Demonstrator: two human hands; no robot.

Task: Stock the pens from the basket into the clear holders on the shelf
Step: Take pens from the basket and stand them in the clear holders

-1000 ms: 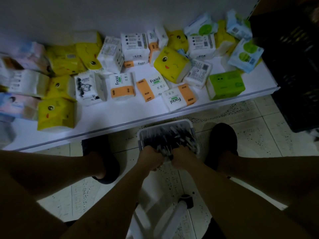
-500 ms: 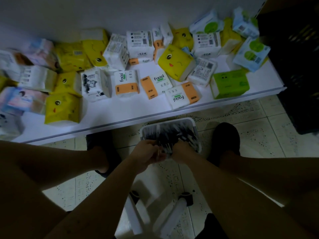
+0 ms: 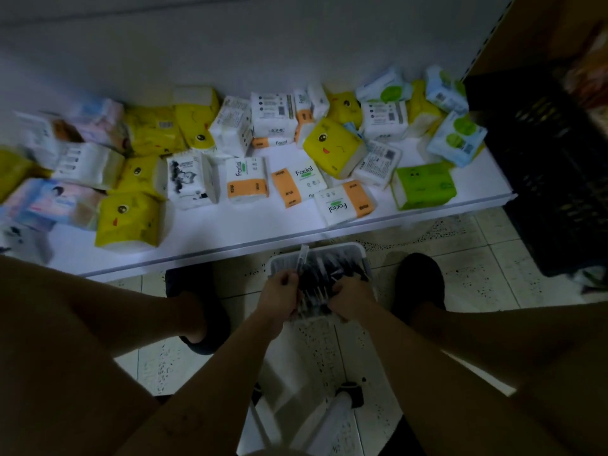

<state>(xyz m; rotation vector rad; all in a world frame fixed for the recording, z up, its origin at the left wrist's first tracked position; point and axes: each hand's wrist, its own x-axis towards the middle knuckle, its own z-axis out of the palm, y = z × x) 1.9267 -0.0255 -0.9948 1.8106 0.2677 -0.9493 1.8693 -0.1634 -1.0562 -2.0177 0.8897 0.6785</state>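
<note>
A white basket (image 3: 348, 250) full of dark pens (image 3: 329, 274) sits on the tiled floor between my two feet, just below the shelf edge. My left hand (image 3: 278, 296) grips a bunch of pens (image 3: 302, 261) at the basket's near left side; one clear pen sticks up past the far rim. My right hand (image 3: 352, 299) is curled round more pens at the near right side. No clear holders are in view.
A low white shelf (image 3: 230, 232) ahead carries several tissue packs in yellow, white-orange and green (image 3: 424, 185). A black crate (image 3: 552, 166) stands at the right. My dark shoes (image 3: 419, 278) flank the basket. The white legs of a stool (image 3: 339, 413) are below me.
The view has tilted slightly. My left hand has lifted a bunch of pens, with one now poking above the basket's far rim. My right hand stays in the pens.
</note>
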